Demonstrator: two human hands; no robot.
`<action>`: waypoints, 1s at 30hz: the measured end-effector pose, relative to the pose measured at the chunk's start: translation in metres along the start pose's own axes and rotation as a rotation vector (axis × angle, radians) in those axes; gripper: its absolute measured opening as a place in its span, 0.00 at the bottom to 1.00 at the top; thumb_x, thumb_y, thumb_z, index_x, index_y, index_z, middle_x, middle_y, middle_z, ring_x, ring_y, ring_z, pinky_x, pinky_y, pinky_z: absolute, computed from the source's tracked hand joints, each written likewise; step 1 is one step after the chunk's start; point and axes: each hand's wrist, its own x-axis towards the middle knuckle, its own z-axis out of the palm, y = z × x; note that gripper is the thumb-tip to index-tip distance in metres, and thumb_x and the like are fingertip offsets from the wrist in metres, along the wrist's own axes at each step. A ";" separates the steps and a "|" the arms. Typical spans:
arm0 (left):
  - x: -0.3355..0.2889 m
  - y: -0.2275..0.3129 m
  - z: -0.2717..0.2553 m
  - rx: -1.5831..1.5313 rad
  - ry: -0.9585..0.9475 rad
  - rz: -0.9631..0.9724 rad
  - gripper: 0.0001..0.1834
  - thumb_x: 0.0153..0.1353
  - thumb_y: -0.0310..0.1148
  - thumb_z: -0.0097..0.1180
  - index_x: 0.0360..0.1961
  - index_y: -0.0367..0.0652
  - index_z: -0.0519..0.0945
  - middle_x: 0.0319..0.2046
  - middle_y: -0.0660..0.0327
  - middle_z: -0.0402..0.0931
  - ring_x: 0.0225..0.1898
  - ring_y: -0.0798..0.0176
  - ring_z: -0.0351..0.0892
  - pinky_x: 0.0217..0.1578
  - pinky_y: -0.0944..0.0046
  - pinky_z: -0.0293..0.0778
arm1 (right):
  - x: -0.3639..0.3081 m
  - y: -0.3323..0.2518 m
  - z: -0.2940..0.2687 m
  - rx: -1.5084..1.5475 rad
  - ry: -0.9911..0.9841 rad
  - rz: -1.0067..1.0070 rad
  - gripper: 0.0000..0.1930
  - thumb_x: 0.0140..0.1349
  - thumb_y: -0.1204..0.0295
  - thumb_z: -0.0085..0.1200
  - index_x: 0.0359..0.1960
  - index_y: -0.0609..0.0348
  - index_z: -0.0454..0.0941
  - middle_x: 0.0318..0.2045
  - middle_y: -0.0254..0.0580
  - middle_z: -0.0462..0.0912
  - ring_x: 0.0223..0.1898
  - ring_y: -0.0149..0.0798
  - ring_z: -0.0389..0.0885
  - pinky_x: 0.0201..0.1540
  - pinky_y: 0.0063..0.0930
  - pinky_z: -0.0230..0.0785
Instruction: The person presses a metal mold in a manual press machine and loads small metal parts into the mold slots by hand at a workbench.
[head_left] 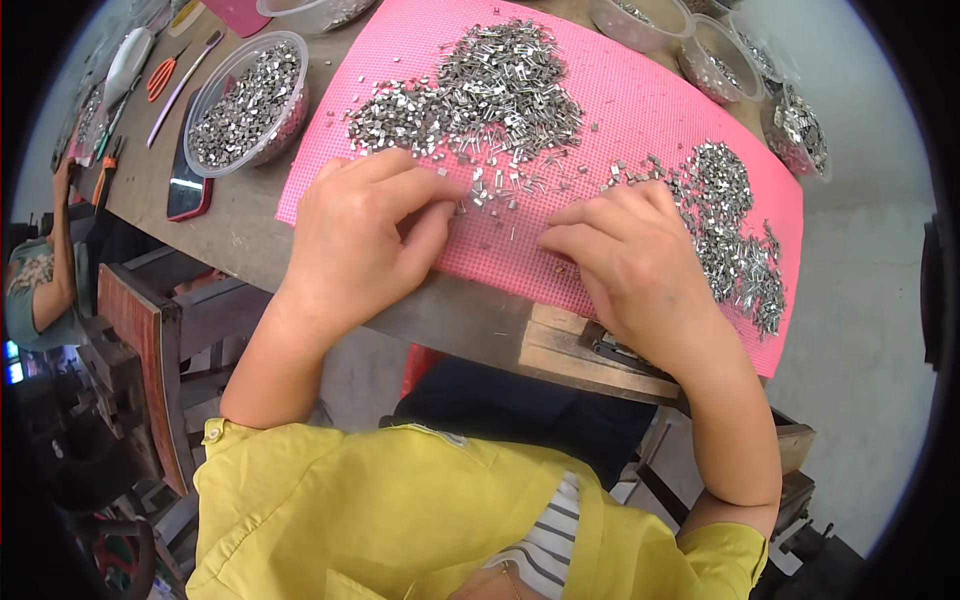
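Note:
My left hand (pixel 372 218) is curled over the pink textured mat (pixel 480 250), thumb and forefinger drawn together beside a few loose metal pieces (pixel 492 190). Whatever lies between those fingertips is too small to make out. Opposite it, my right hand (pixel 635 262) also has bent, gathered fingers, with the tips low over the mat and the thumb mostly hidden. Beyond my hands rises a large heap of small silvery metal parts (pixel 510 85), some with thin legs. A second heap of metal parts (pixel 715 200) spreads along the right of the mat, beside my right hand.
A clear plastic tub of metal bits (pixel 250 110) stands left of the mat, next to a phone (pixel 188 190). Scissors (pixel 160 78), a toothbrush (pixel 183 92) and pliers (pixel 106 175) lie farther left. More tubs (pixel 720 60) line the far right. Another person's arm (pixel 58 240) shows at left.

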 end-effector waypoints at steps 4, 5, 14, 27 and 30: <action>-0.001 0.004 0.000 0.042 -0.013 0.040 0.04 0.53 0.32 0.69 0.29 0.49 0.85 0.24 0.65 0.75 0.31 0.56 0.80 0.33 0.56 0.68 | 0.003 0.008 -0.007 0.011 0.074 0.055 0.09 0.57 0.80 0.62 0.39 0.57 0.83 0.36 0.38 0.85 0.39 0.44 0.81 0.48 0.38 0.67; -0.001 0.005 0.001 0.089 -0.017 0.038 0.04 0.53 0.32 0.69 0.28 0.49 0.85 0.24 0.65 0.75 0.31 0.56 0.79 0.33 0.56 0.68 | 0.005 0.010 -0.007 0.009 0.071 0.055 0.09 0.57 0.80 0.62 0.39 0.57 0.83 0.36 0.38 0.85 0.39 0.44 0.81 0.48 0.38 0.67; 0.001 0.006 0.004 0.269 0.004 0.103 0.05 0.54 0.33 0.67 0.30 0.50 0.82 0.27 0.65 0.75 0.32 0.58 0.79 0.36 0.56 0.67 | 0.037 0.024 0.017 -0.053 0.095 -0.031 0.06 0.59 0.77 0.63 0.38 0.56 0.86 0.33 0.39 0.84 0.39 0.43 0.82 0.47 0.37 0.69; -0.016 0.011 0.007 0.102 -0.027 0.240 0.11 0.46 0.30 0.75 0.29 0.46 0.83 0.26 0.66 0.76 0.29 0.60 0.76 0.33 0.59 0.66 | 0.024 0.019 0.017 -0.057 0.268 -0.007 0.03 0.57 0.75 0.60 0.33 0.56 0.80 0.29 0.38 0.83 0.37 0.42 0.83 0.45 0.37 0.69; -0.018 0.010 0.004 0.082 -0.044 0.213 0.09 0.48 0.31 0.74 0.28 0.47 0.84 0.26 0.66 0.75 0.29 0.59 0.76 0.33 0.58 0.66 | -0.002 0.005 -0.005 0.089 0.290 0.116 0.04 0.62 0.76 0.62 0.35 0.58 0.79 0.32 0.41 0.85 0.36 0.46 0.84 0.44 0.38 0.70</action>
